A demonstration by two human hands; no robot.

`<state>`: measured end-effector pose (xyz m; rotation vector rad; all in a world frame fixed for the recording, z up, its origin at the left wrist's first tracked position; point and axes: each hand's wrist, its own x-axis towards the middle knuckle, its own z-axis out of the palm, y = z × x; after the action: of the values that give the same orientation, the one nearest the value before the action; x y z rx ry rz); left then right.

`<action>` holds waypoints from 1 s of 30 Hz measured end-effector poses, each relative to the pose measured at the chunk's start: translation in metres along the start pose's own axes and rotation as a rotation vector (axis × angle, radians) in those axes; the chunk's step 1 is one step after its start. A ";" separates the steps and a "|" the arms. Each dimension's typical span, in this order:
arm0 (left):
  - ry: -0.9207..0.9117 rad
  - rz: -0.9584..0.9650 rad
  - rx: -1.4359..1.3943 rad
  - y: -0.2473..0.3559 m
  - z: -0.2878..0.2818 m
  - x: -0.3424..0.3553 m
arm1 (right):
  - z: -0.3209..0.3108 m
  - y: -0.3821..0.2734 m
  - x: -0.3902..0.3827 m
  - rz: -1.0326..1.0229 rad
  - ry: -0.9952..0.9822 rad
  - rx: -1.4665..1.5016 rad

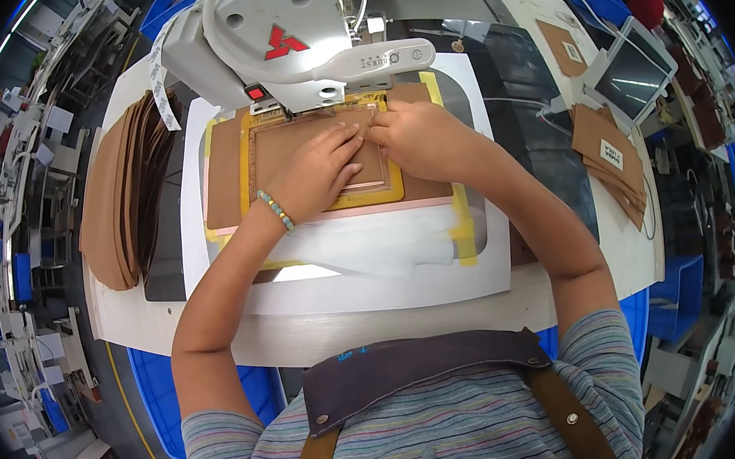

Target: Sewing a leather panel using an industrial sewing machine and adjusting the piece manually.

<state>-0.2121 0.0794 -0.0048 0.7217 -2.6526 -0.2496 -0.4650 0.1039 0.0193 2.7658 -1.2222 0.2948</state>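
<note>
Under the head of a white industrial sewing machine [267, 33] lies a brown panel [226, 169], with a yellow rectangular frame [245, 162] on top of it. My left hand [316, 166], a beaded bracelet at its wrist, rests flat on the panel inside the frame, fingers stretched out. Beside it, my right hand [428, 139] covers the frame's upper right part. Its fingers are bent and pressed together at the frame's inner edge; whatever they grip is hidden. The machine's presser area [288, 116] sits just beyond my left fingertips, at the frame's far edge.
A tall stack of brown pieces [117, 199] stands at the left. To the right are more brown pieces [606, 154] with a white label and a tilted screen [630, 73]. White sheeting [366, 242] and yellow tape [465, 229] surround the panel. Blue bins [156, 395] stand below the table edge.
</note>
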 end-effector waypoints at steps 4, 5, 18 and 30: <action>0.030 0.018 0.013 -0.007 -0.004 -0.006 | -0.094 -0.036 -0.010 -0.154 0.309 0.405; 0.006 -0.046 0.000 -0.004 -0.009 -0.008 | -0.116 -0.045 -0.016 -0.174 0.466 0.430; 0.053 -0.088 -0.019 -0.019 -0.020 -0.020 | -0.184 -0.079 -0.145 -0.287 1.181 0.521; 0.010 -0.100 -0.029 -0.026 -0.037 -0.057 | -0.168 -0.108 -0.130 -0.116 1.584 0.786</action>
<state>-0.1400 0.0843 0.0045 0.8447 -2.6016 -0.3095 -0.4932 0.2989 0.1532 1.7112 -0.4353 2.5905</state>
